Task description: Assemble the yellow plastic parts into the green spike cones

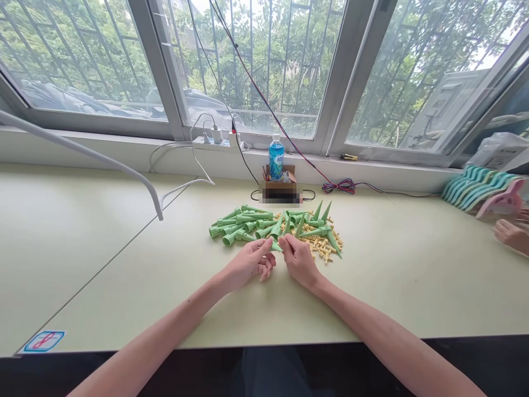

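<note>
My left hand (250, 263) pinches a small green plastic cone spike (275, 247) between thumb and fingers, its other fingers curled below. Right beside it, my right hand (300, 262) is closed at the pointed end of that spike. Whatever sits in the right fingertips is hidden. Just beyond both hands lies a pile of hollow green cone spikes (248, 219), some on their sides and a few pointing up. Small yellow plastic connectors (327, 255) are scattered among and to the right of them.
Behind the pile, a blue bottle (276, 160) stands at a small cardboard box (291, 175). A coiled cable (339, 186) lies near the sill. A white tube (124, 157) crosses the left. At right are teal and pink plastic pieces (467, 187) and another person's hand (511, 234).
</note>
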{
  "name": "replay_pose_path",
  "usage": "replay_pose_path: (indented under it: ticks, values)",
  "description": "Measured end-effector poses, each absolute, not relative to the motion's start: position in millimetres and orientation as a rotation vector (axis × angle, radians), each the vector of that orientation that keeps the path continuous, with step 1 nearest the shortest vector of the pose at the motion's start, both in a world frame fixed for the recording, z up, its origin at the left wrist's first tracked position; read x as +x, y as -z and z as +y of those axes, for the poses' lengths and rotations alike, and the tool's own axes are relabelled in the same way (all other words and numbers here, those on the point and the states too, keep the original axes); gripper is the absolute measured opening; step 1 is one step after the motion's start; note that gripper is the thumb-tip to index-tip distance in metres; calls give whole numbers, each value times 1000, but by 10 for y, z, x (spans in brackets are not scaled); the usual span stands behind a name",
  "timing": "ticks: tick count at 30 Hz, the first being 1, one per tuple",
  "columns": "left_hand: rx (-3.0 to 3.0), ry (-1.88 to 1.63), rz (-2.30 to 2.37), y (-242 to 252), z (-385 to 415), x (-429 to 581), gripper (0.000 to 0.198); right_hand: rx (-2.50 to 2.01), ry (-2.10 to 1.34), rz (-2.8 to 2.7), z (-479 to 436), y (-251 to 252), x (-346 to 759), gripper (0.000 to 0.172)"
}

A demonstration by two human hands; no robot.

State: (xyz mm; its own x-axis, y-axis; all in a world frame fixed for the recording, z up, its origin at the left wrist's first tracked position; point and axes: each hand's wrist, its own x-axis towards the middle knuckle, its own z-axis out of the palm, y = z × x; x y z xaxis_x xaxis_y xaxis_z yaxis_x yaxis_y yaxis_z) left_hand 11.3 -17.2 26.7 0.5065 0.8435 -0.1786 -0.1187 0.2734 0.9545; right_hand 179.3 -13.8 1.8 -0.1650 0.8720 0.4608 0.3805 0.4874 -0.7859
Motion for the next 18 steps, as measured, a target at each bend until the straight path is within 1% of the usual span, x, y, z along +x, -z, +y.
replay_pose_path:
  ticks: [10,18]
  values:
    - [1071,-784,781,-299,-214,79,40,-1081,-659,-1817,-155,-8,1788,43]
    - [1315,-873,893,-310,-245,106,51,-1095,-703,-1807,-175,-29,1772,46]
